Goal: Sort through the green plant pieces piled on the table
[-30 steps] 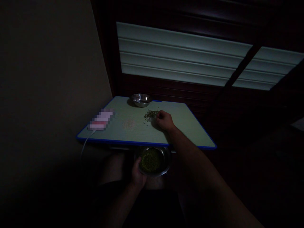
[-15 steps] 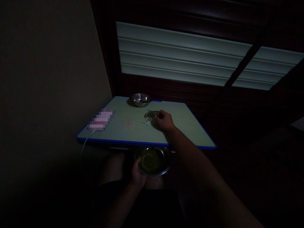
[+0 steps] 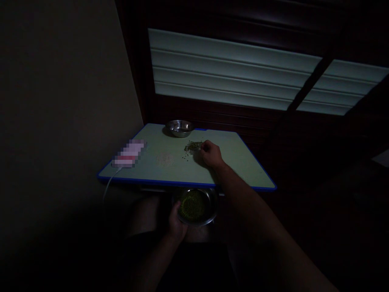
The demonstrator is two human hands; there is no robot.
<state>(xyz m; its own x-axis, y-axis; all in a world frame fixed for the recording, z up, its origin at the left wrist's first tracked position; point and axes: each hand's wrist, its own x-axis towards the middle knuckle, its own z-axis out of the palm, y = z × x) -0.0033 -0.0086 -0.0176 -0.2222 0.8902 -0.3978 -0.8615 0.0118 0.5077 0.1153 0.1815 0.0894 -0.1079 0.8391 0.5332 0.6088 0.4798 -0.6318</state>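
My left hand (image 3: 177, 224) grips the near left rim of a metal bowl (image 3: 209, 221), thumb over the edge, below the table's front edge. Small green grains (image 3: 192, 206), perhaps mung beans, lie inside that bowl. Over the table, my right hand (image 3: 210, 154) is curled closed with fingertips together, at the right side of a scattered pile of dark green grains (image 3: 192, 147). Whatever its fingers may pinch is too small and dark to make out. To the left, a patch of pale grains (image 3: 165, 159) is spread on the tabletop.
A second metal bowl (image 3: 180, 129) stands at the back of the blue-edged table (image 3: 243, 170). On the left lies a blurred-out pink phone-like object (image 3: 129, 154) with a white cable (image 3: 107, 186) hanging over the edge. A wall (image 3: 67, 81) and slatted door (image 3: 227, 69) border the table.
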